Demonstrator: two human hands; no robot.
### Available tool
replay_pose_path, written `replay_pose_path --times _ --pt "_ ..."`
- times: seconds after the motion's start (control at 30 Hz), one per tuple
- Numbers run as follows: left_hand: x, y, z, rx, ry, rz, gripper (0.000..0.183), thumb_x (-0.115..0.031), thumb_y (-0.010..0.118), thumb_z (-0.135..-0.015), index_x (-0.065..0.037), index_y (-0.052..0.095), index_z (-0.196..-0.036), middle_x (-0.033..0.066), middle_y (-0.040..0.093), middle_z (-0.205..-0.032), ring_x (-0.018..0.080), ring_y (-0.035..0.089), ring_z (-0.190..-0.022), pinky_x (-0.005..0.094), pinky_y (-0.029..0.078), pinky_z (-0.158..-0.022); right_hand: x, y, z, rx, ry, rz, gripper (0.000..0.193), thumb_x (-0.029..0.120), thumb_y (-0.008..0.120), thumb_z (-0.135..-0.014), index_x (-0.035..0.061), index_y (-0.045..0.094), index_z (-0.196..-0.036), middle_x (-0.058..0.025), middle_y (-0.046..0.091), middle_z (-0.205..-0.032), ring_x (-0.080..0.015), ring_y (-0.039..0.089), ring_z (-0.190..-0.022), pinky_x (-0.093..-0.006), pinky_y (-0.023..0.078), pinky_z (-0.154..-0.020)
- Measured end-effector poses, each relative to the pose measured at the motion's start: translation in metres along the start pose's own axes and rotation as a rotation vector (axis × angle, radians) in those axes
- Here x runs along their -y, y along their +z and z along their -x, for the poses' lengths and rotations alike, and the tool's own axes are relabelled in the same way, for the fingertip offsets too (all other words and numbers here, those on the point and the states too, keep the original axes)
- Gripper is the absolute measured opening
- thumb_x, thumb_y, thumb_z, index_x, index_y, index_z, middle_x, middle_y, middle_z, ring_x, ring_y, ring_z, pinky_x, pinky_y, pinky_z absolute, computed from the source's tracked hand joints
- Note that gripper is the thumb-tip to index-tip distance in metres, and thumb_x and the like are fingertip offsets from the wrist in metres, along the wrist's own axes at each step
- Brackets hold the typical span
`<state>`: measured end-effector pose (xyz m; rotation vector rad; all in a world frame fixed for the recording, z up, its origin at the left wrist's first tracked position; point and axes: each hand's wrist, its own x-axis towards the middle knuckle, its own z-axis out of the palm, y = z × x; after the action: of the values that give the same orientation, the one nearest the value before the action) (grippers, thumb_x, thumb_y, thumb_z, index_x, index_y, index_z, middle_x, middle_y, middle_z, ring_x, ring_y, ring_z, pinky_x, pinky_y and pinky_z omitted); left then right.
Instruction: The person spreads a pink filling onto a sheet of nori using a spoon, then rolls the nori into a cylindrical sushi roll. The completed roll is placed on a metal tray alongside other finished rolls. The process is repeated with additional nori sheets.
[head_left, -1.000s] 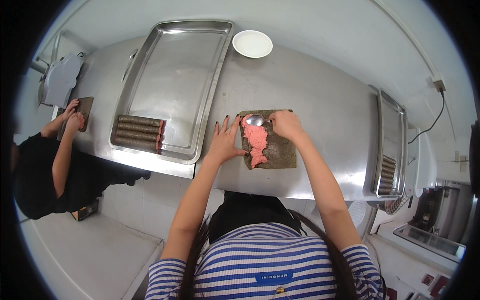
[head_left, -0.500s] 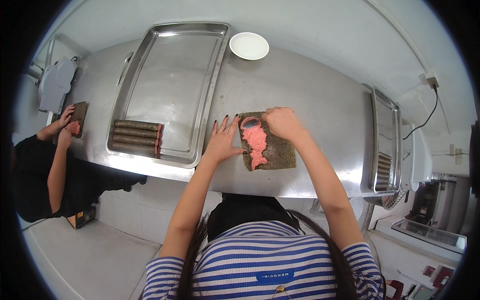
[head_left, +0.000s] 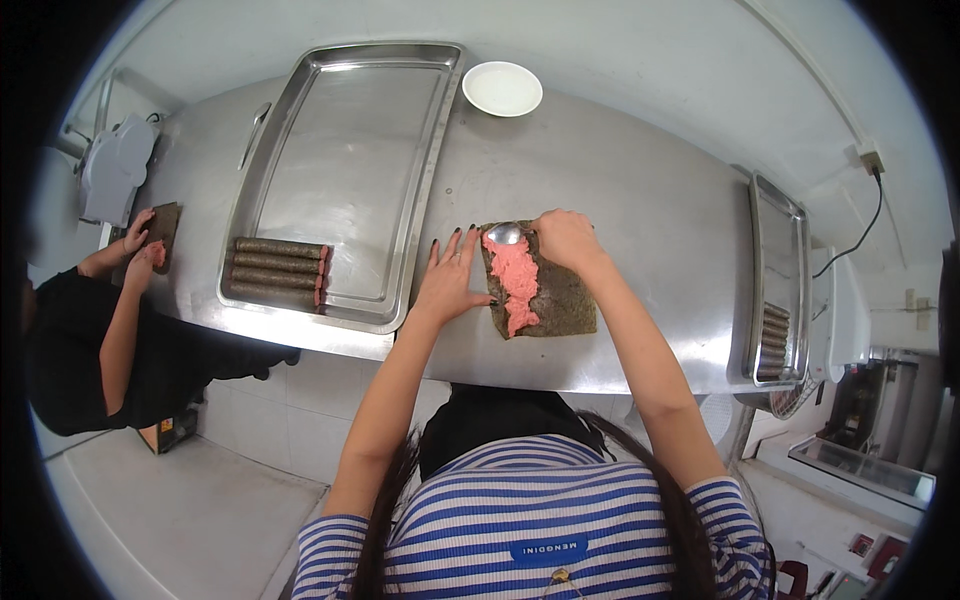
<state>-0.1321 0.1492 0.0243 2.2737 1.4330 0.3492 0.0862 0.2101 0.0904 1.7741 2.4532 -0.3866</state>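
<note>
A dark green seaweed sheet [head_left: 568,308] lies on the steel table in front of me. Down its left part runs a strip of pink paste [head_left: 516,280], lumpy and narrower toward the near end. My right hand [head_left: 566,240] is closed at the sheet's far edge, gripping a spoon whose handle is hidden in the fingers. The shiny bowl of the spoon [head_left: 505,233] rests on the far end of the paste. My left hand [head_left: 447,288] lies with fingers spread along the sheet's left edge, its thumb touching the edge by the paste.
Left of me, a large steel tray [head_left: 345,160] holds several seaweed rolls [head_left: 280,266]. A white bowl [head_left: 503,90] stands at the back. Another tray [head_left: 757,215] with rolls is at the right end. At far left, a co-worker's hands [head_left: 142,240] work on another sheet [head_left: 167,225].
The spoon's bowl has tilted and moved slightly toward the far end of the sheet, showing more bright metal. The left hand stays at the edge. The whole view has shifted slightly.
</note>
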Motion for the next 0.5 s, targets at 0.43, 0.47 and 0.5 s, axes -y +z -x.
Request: replay_pose_path --times 0.43,0.47,0.5 --pt "-0.001 -0.010 -0.010 0.123 0.003 -0.075 0.122 -0.044 0.083 -0.058 -0.010 0.011 -0.150 0.0102 0.036 -0.148 0.0340 0.021 -0.142 0.0565 0.018 -0.113 -0.006 -0.001 0.002 0.077 0.171 -0.178 0.021 0.005 0.058 -0.071 0.0045 0.072 -0.087 -0.0219 0.068 -0.094 -0.0373 0.065 -0.092 -0.0454 0.052 -0.081" --pt "-0.004 -0.013 -0.012 0.144 -0.008 -0.083 0.122 -0.044 0.083 -0.058 -0.009 0.011 -0.150 0.0105 0.034 -0.149 0.0341 0.021 -0.142 0.0564 0.018 -0.114 -0.009 0.000 0.002 0.073 0.189 -0.163 0.021 0.006 0.059 -0.071 0.0047 0.072 -0.087 -0.0217 0.068 -0.094 -0.0373 0.065 -0.092 -0.0453 0.052 -0.081" --pt "-0.005 -0.014 -0.013 0.164 -0.017 -0.090 0.123 -0.044 0.084 -0.058 -0.009 0.010 -0.150 0.0109 0.031 -0.151 0.0342 0.021 -0.142 0.0563 0.018 -0.114 -0.013 0.001 0.003 0.068 0.207 -0.149 0.021 0.006 0.059 -0.072 0.0048 0.072 -0.087 -0.0216 0.068 -0.094 -0.0373 0.065 -0.092 -0.0451 0.052 -0.081"
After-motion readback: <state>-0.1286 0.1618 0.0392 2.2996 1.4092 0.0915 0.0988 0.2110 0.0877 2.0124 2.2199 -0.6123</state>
